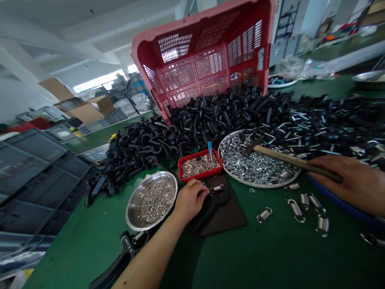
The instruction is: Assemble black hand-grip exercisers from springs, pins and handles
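My right hand (350, 180) grips the end of a hammer (281, 157) by its wooden handle. The hammer's metal head is over a round white tray (296, 181) of small metal pieces. My left hand (191, 200) is closed in a pinch at a curved black plastic part (207, 208), which lies on a dark square pad (233, 216). What the fingertips hold, if anything, is too small to make out. A coil spring (217, 188) sits at the upper end of that part. Beneath my left forearm, another black part (120, 259) with a spring is partly hidden.
A steel bowl (131, 216) of small metal pieces and a red tray (198, 176) of pins with a blue-handled tool (209, 148) stand nearby. Loose springs (296, 210) lie at right. Behind, black parts (207, 116) spill from a tipped red crate (141, 48).
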### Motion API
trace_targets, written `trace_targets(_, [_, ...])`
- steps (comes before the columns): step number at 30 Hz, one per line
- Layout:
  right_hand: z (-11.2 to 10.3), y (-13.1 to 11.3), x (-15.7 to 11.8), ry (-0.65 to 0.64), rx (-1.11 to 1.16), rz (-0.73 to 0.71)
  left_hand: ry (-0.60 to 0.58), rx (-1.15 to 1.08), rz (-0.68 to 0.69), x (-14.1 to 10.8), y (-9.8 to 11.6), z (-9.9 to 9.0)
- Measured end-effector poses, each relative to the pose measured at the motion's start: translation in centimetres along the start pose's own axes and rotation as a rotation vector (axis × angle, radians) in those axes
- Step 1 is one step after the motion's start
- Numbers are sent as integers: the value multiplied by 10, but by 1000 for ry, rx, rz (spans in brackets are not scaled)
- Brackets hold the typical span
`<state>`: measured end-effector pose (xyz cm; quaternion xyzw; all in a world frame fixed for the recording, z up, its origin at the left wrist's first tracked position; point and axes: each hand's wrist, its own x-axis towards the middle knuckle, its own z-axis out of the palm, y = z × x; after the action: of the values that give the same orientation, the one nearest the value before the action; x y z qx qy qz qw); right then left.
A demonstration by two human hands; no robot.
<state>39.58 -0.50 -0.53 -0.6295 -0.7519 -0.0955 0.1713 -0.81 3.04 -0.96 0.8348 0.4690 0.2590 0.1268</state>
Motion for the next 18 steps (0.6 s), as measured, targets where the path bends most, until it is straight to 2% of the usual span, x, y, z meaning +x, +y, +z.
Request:
trace_targets(4, [2,4,-2,-1,-14,3,19,56,-24,1,4,4])
trace_targets(8, [5,7,-1,-4,-17,-21,-5,64,31,-1,3,5])
trace_targets(18, [6,7,-1,11,-12,-38,-42,10,17,3,1,-3])
